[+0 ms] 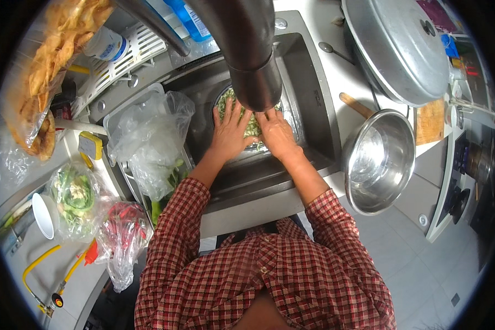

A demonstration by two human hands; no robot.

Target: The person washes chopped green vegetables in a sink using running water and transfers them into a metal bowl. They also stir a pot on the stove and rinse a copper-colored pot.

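Chopped greens (252,127), 12 o'clock in the sink (320,104): cutting judged complete, hand-working judged in progress; amount left cannot be determined.
At 8 o'clock, thin, crinkled plastic wraps red produce (124,217); at 9, a cloudy, creased plastic bag (148,137). Left hand (232,132), 11 o'clock: fingers spread, laid on the finely cut greens. Right hand (278,135), 1 o'clock: fingers extended, nearly together, tips partly hidden by the dark, cylindrical faucet (253,71). Sink: matte grey, rounded corners. Steel bowl (374,181), 3 o'clock: round, shiny, no greens visible inside.
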